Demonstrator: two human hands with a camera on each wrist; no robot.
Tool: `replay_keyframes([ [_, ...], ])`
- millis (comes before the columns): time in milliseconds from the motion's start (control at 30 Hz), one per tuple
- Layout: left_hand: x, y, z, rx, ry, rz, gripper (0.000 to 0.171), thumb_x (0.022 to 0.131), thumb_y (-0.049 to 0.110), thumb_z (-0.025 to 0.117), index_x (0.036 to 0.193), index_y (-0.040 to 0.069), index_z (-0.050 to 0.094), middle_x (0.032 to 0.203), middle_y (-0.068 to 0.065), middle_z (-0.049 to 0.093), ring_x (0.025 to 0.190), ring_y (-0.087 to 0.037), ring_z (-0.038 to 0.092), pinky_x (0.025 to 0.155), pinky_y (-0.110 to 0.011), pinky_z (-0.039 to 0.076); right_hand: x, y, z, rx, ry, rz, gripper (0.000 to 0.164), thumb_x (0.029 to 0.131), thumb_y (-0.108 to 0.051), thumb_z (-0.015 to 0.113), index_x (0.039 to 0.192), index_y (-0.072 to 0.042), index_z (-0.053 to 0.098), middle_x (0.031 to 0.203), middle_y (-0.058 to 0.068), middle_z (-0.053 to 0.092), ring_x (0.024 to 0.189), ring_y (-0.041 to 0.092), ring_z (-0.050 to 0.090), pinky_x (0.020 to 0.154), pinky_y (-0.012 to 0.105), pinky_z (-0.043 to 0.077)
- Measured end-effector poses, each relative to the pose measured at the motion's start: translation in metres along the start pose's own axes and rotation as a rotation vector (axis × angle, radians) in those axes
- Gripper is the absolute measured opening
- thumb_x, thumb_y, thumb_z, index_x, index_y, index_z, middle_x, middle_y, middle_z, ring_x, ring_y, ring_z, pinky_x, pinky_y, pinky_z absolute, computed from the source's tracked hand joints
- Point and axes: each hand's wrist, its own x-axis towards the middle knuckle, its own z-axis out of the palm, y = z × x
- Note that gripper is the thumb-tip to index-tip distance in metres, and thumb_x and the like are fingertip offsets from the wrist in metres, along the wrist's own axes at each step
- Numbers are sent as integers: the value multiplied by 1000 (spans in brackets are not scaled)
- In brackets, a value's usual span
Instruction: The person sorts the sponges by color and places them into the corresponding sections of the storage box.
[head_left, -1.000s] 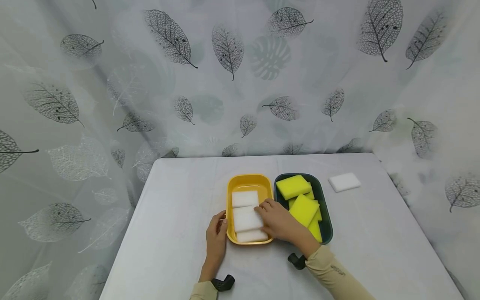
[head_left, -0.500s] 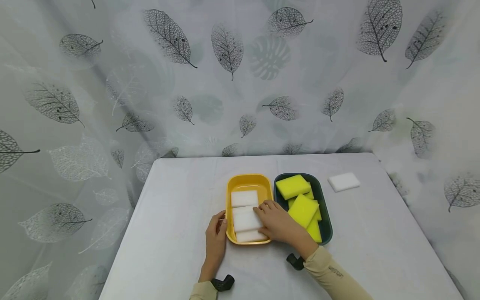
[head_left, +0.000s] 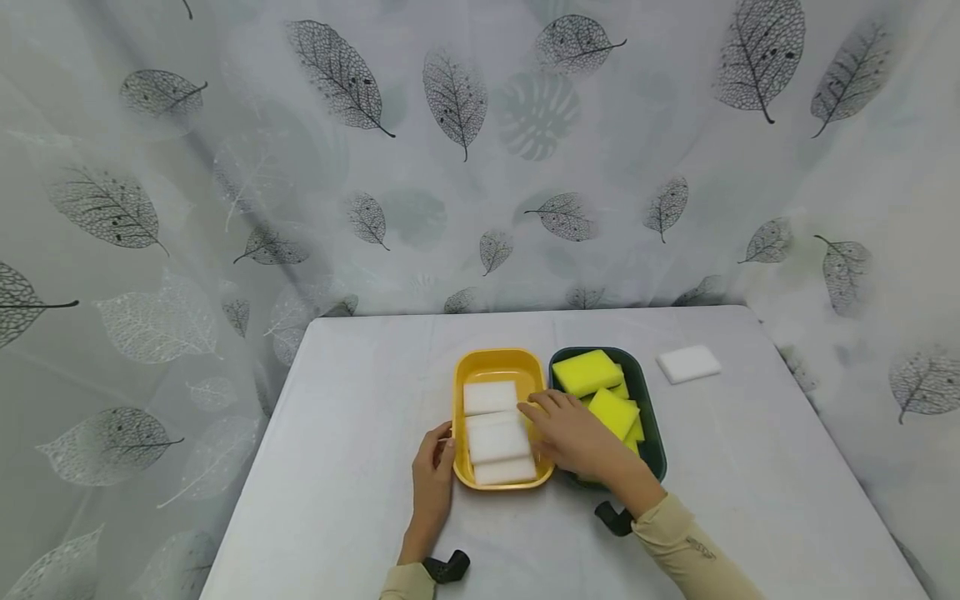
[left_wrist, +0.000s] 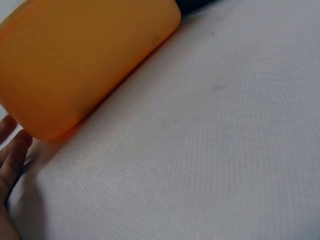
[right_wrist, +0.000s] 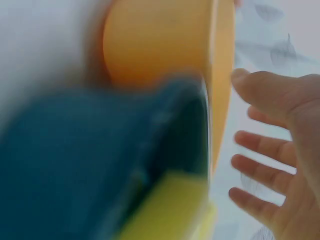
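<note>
Several white sponges (head_left: 498, 442) lie overlapping in a yellow tray (head_left: 491, 358) in the head view. Against the tray's left side rests my left hand (head_left: 432, 479), its fingertips touching the outer wall; in the left wrist view the fingers (left_wrist: 15, 155) sit by the tray's corner. My right hand (head_left: 581, 437) hovers over the neighbouring rims of the yellow tray and a dark green tray (head_left: 654, 442), holding nothing. The right wrist view has its fingers (right_wrist: 262, 172) spread and bare. Yellow sponges (head_left: 587, 372) fill the green tray, partly hidden by my right hand.
A single white sponge (head_left: 688, 364) lies on the white-covered table (head_left: 337, 400), right of the green tray. The two trays stand side by side. Behind the table hangs a leaf-patterned curtain (head_left: 420, 275).
My right hand has let go of the top white sponge and moved right, over the tray rims. The sponge stays on the others. My left hand has not moved.
</note>
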Motion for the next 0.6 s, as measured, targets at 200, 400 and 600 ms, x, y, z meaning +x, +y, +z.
replay_keyframes([
  [200,0,-2,0,31,-5,-2,32,109,34,56,139,26,64,125,1,68,102,-9,63,88,-20,53,-14,33,-17,36,107,64,58,97,-29,75,148,-11,55,148,15,56,136,36,54,109,57,49],
  [400,0,-2,0,44,-10,-6,33,109,34,55,140,25,63,125,2,68,104,-9,63,88,-20,53,-29,64,-29,13,113,125,59,97,-27,75,149,-8,54,147,19,55,135,40,53,106,60,49],
  [600,-1,-4,1,41,-3,8,32,109,31,55,139,23,63,125,0,68,102,-8,62,88,-19,52,-41,86,-36,11,99,173,58,100,-26,71,150,-6,52,149,22,53,136,42,51,106,62,47],
])
